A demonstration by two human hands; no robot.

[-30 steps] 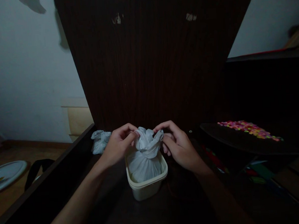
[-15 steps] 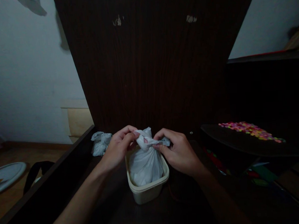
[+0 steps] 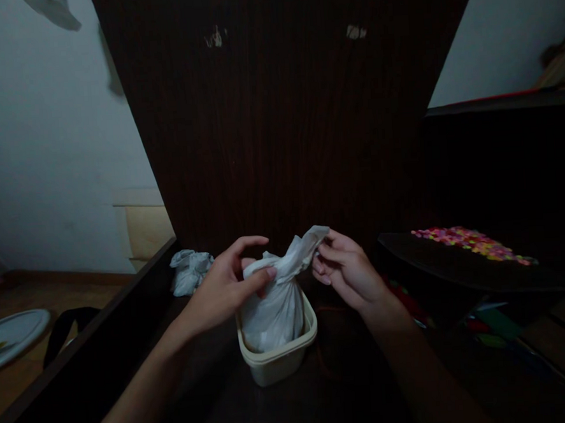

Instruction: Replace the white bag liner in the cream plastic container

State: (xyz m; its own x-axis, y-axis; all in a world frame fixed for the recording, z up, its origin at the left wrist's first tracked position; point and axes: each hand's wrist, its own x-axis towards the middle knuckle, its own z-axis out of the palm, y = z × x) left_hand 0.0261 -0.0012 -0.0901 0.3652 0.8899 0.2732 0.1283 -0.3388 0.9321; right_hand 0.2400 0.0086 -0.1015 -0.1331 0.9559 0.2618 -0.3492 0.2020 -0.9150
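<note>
A white plastic bag point(image 3: 274, 317), twisted at its neck, sits inside a cream-coloured tub point(image 3: 280, 363) on a dark wooden surface. My right hand point(image 3: 346, 268) pinches the bag's stretched end and pulls it up to the right of the tub. At the left side of the bag's neck is my left hand point(image 3: 232, 281), its thumb against the plastic and its index finger raised and apart; its other fingers are partly hidden behind the bag.
A second crumpled plastic bag point(image 3: 190, 271) lies at the left by a dark raised edge point(image 3: 84, 341). Behind stands a tall dark wood panel point(image 3: 277, 122). Colourful small pieces point(image 3: 473, 244) lie on a dark shelf at the right. A white oval lid-like object point(image 3: 15, 336) is far left.
My right hand has drawn the bag's end up and to the right, lengthening it. My left hand has loosened, its index finger now off the plastic. The view has shifted slightly.
</note>
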